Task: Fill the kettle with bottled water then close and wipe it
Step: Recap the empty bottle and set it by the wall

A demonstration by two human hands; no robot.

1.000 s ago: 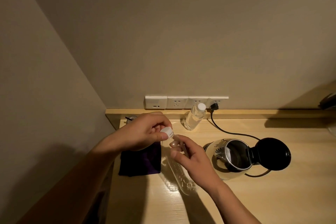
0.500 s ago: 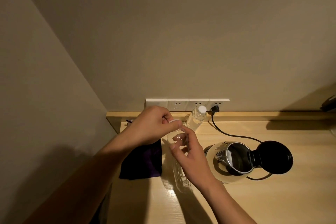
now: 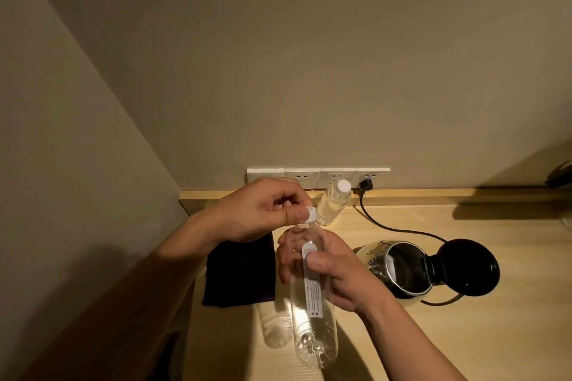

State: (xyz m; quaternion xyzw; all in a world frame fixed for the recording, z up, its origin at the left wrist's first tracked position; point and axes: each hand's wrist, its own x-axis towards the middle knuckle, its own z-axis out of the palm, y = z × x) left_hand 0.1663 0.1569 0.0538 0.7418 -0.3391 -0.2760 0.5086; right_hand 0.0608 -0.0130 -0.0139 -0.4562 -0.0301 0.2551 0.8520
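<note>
My right hand (image 3: 334, 275) grips a clear plastic water bottle (image 3: 312, 312) around its upper body, holding it over the wooden desk (image 3: 464, 343). My left hand (image 3: 263, 210) pinches the bottle's white cap (image 3: 310, 214) at the neck. The steel kettle (image 3: 399, 269) stands on its base to the right, its black lid (image 3: 464, 266) swung open. A dark purple cloth (image 3: 240, 272) lies folded on the desk under my left wrist.
A second capped bottle (image 3: 332, 206) stands at the back by the wall sockets (image 3: 318, 178). The kettle's black cord (image 3: 387, 227) runs from a plug across the desk. A wall closes the left side; a dark object sits at the far right edge.
The bottle has come up nearer to me and stands more upright. My left hand still holds the cap at the neck and has shifted slightly right.
</note>
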